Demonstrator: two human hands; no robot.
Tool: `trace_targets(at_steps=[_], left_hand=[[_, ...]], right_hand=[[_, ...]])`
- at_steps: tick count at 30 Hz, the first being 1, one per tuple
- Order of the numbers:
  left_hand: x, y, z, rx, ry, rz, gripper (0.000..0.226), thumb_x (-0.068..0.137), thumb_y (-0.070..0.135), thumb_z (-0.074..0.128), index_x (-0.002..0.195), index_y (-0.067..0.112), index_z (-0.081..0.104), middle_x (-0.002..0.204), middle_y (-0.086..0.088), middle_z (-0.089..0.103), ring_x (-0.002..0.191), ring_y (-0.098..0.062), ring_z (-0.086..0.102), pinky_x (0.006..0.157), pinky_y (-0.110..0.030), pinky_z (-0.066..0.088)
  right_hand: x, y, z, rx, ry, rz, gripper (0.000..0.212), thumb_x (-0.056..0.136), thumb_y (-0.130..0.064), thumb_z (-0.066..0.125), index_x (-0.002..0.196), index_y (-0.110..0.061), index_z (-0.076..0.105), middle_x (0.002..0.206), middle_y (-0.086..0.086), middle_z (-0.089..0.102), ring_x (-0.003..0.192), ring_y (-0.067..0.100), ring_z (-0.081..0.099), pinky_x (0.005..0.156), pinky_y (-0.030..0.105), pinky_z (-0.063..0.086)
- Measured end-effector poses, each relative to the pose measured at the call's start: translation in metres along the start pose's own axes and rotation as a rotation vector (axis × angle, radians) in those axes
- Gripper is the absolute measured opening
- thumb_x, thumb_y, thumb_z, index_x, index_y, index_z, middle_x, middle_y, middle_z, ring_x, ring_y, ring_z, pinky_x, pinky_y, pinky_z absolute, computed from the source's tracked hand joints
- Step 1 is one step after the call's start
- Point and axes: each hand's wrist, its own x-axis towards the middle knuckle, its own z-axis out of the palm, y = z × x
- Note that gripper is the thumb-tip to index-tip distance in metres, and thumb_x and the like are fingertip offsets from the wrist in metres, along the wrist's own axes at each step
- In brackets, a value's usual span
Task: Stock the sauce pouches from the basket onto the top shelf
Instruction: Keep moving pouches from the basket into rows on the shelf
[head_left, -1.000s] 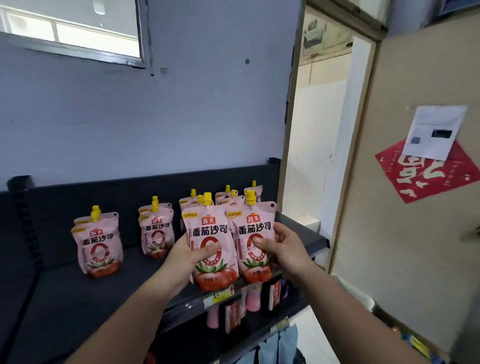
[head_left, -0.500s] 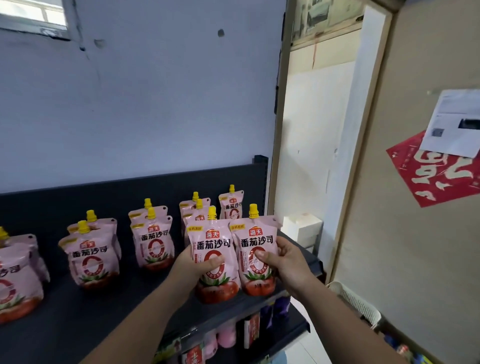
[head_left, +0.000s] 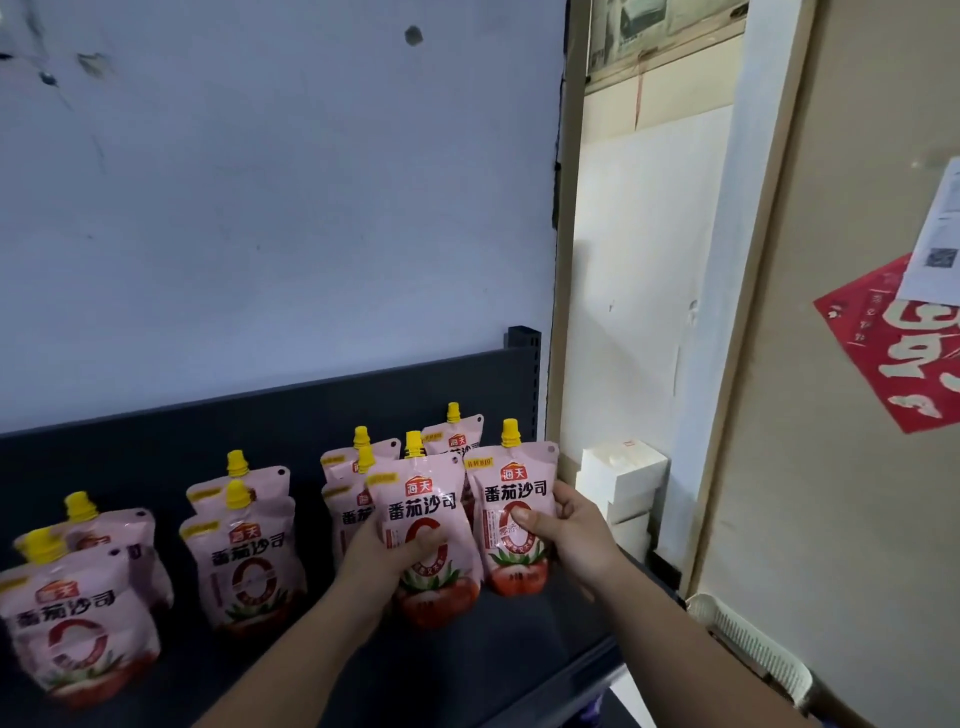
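Note:
Two pink tomato sauce pouches with yellow caps stand upright at the right end of the dark top shelf (head_left: 498, 670). My left hand (head_left: 387, 558) grips the left pouch (head_left: 423, 512) from its left side, thumb across the front. My right hand (head_left: 563, 535) grips the right pouch (head_left: 514, 493) from its right side, thumb on the label. Both pouch bottoms sit at shelf level. Several more pouches stand behind them and in rows to the left, such as one pouch (head_left: 247, 566) and a blurred pouch (head_left: 75, 623). The basket is out of view.
The shelf's dark back panel (head_left: 260, 415) rises behind the rows against a pale wall. A door frame (head_left: 558, 260) borders the shelf's right end, with white boxes (head_left: 621, 478) beyond. A beige door with a red paper sign (head_left: 904, 343) stands at right. A pale ridged plastic edge (head_left: 753, 644) shows below it.
Both hands have carried the two pouches further back onto the shelf, close in front of the rear pouches. The view has shifted, so the lower shelves are out of frame.

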Motion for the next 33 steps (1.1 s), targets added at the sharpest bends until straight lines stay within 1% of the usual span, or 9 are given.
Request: trace_targets(at_steps=[6, 11, 14, 17, 19, 22, 28, 31, 33], left_hand=[[0.01, 0.0, -0.002, 0.012, 0.043, 0.013, 0.059, 0.057, 0.022, 0.088, 0.111, 0.018, 0.066, 0.105, -0.006, 0.077, 0.098, -0.024, 0.074, 0.071, -0.032, 0.061], [0.002, 0.005, -0.001, 0.023, 0.145, 0.044, 0.068, 0.058, 0.026, 0.09, 0.119, 0.013, 0.063, 0.111, -0.012, 0.074, 0.104, -0.029, 0.071, 0.089, -0.049, 0.056], [-0.003, 0.003, 0.007, 0.022, 0.215, 0.058, 0.071, 0.056, 0.03, 0.093, 0.118, 0.012, 0.063, 0.109, -0.014, 0.075, 0.101, -0.031, 0.072, 0.078, -0.041, 0.06], [-0.008, -0.001, 0.012, -0.019, 0.299, 0.057, 0.069, 0.052, 0.028, 0.093, 0.114, 0.015, 0.065, 0.108, -0.015, 0.075, 0.099, -0.032, 0.073, 0.073, -0.038, 0.061], [-0.013, -0.002, 0.013, -0.03, 0.352, 0.071, 0.063, 0.053, 0.027, 0.094, 0.11, 0.018, 0.068, 0.108, -0.015, 0.075, 0.098, -0.032, 0.073, 0.072, -0.037, 0.062], [-0.02, -0.008, 0.014, -0.042, 0.408, 0.078, 0.056, 0.058, 0.022, 0.09, 0.109, 0.021, 0.069, 0.108, -0.014, 0.075, 0.099, -0.032, 0.073, 0.077, -0.043, 0.06], [-0.034, -0.01, 0.019, -0.009, 0.476, 0.045, 0.09, 0.038, 0.036, 0.099, 0.117, 0.013, 0.063, 0.108, -0.015, 0.075, 0.1, -0.033, 0.072, 0.079, -0.044, 0.06], [-0.037, -0.008, 0.018, 0.008, 0.479, 0.038, 0.091, 0.036, 0.038, 0.099, 0.116, 0.009, 0.065, 0.107, -0.018, 0.075, 0.099, -0.036, 0.072, 0.084, -0.049, 0.058], [-0.04, -0.007, 0.018, 0.022, 0.477, 0.044, 0.086, 0.041, 0.035, 0.098, 0.115, 0.007, 0.065, 0.106, -0.019, 0.075, 0.098, -0.036, 0.072, 0.077, -0.044, 0.06]], right_hand=[[0.051, 0.028, -0.028, -0.026, -0.012, 0.048, 0.043, 0.076, 0.001, 0.078, 0.117, -0.006, 0.064, 0.105, 0.015, 0.076, 0.096, 0.035, 0.073, 0.085, 0.057, 0.057], [0.093, 0.045, -0.029, 0.008, -0.103, 0.072, 0.036, 0.076, -0.001, 0.077, 0.107, -0.018, 0.069, 0.103, 0.009, 0.077, 0.095, 0.03, 0.074, 0.082, 0.052, 0.059], [0.116, 0.049, -0.029, -0.017, -0.224, 0.098, 0.039, 0.077, -0.003, 0.076, 0.108, -0.023, 0.067, 0.105, 0.005, 0.077, 0.095, 0.025, 0.074, 0.076, 0.044, 0.06], [0.131, 0.055, -0.032, -0.146, -0.373, 0.135, 0.047, 0.076, -0.007, 0.078, 0.114, -0.029, 0.063, 0.109, 0.001, 0.075, 0.1, 0.021, 0.073, 0.086, 0.047, 0.059], [0.138, 0.056, -0.037, -0.247, -0.457, 0.138, 0.056, 0.071, -0.012, 0.083, 0.119, -0.029, 0.059, 0.111, -0.002, 0.075, 0.104, 0.02, 0.071, 0.092, 0.046, 0.056], [0.146, 0.054, -0.041, -0.353, -0.539, 0.139, 0.059, 0.066, -0.02, 0.086, 0.118, -0.031, 0.06, 0.109, -0.01, 0.075, 0.101, 0.01, 0.071, 0.089, 0.035, 0.056], [0.156, 0.058, -0.021, -0.404, -0.421, 0.073, 0.053, 0.068, -0.012, 0.087, 0.111, -0.029, 0.061, 0.103, -0.008, 0.073, 0.098, 0.009, 0.068, 0.079, 0.026, 0.054], [0.157, 0.064, -0.013, -0.365, -0.378, 0.066, 0.048, 0.072, -0.01, 0.085, 0.109, -0.029, 0.06, 0.106, -0.009, 0.071, 0.099, 0.01, 0.066, 0.079, 0.026, 0.054], [0.157, 0.066, -0.012, -0.353, -0.382, 0.07, 0.047, 0.074, -0.011, 0.084, 0.109, -0.03, 0.059, 0.108, -0.008, 0.071, 0.101, 0.011, 0.066, 0.083, 0.029, 0.054]])
